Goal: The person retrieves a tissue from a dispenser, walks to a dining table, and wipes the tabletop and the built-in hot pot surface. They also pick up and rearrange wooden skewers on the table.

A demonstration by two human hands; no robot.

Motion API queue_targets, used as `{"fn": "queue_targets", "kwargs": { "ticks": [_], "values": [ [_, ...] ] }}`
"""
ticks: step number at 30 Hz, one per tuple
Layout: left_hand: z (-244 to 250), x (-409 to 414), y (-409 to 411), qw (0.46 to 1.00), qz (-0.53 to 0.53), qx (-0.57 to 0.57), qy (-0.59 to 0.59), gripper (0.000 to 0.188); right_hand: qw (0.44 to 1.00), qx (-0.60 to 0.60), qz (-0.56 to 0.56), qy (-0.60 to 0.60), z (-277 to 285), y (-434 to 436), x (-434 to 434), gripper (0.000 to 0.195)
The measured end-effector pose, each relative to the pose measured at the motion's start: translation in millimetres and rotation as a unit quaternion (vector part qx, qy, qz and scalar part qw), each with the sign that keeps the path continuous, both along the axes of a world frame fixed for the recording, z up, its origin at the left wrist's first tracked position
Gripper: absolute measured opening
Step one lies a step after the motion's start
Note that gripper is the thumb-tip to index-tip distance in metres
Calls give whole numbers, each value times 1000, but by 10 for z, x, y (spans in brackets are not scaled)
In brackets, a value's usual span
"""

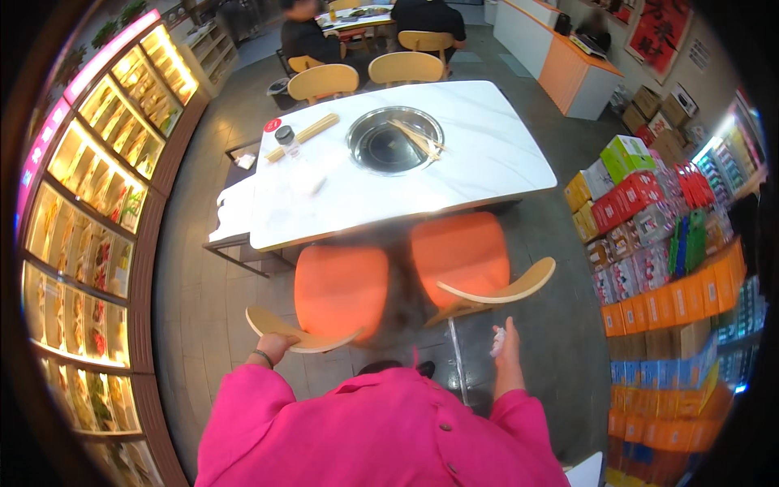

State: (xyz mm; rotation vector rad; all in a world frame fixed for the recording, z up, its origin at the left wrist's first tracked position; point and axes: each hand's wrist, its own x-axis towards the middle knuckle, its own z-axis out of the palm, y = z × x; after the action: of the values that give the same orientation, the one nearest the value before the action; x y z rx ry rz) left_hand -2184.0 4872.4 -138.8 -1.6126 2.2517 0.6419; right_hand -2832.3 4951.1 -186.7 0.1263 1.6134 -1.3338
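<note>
My left hand (277, 347) grips the wooden backrest of the left chair (342, 292), which has an orange seat. A crumpled white tissue or paper (498, 342) is held in my right hand (510, 347), just below the curved backrest of the right orange chair (462, 259). Both chairs stand at the near side of a white marble-patterned table (377, 198). Set into the tabletop is a round metal basin (365, 146), with several wooden chopsticks (414, 139) lying across it. More chopsticks (310, 135) lie at the left beside a clear bottle with a black lid (286, 137).
Lit display cabinets (97, 201) line the left side. Stacked packaged goods (663, 243) fill the right. Beyond the table stand wooden chairs (406, 68) and a small bin (280, 88); people (426, 21) sit at another table. A counter (560, 67) is at the back right.
</note>
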Motion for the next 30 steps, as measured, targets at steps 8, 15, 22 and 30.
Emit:
{"fn": "queue_targets", "kwargs": {
  "ticks": [8, 15, 22, 30],
  "values": [
    [-168, 101, -10, 994, -88, -65, -28, 37, 994, -33, -37, 94, -485, -823, -371, 51],
    [-90, 107, 28, 988, -110, -107, -17, 30, 984, -26, -76, 160, -840, -990, -684, 37],
    [62, 7, -46, 992, -97, -83, 8, 32, 980, -10, -57, 189, -374, -789, -1020, 45],
    [199, -5, -266, 991, -101, -83, 24, 32, 960, 132, -36, 245, -403, -582, -1424, 47]
  ]
}}
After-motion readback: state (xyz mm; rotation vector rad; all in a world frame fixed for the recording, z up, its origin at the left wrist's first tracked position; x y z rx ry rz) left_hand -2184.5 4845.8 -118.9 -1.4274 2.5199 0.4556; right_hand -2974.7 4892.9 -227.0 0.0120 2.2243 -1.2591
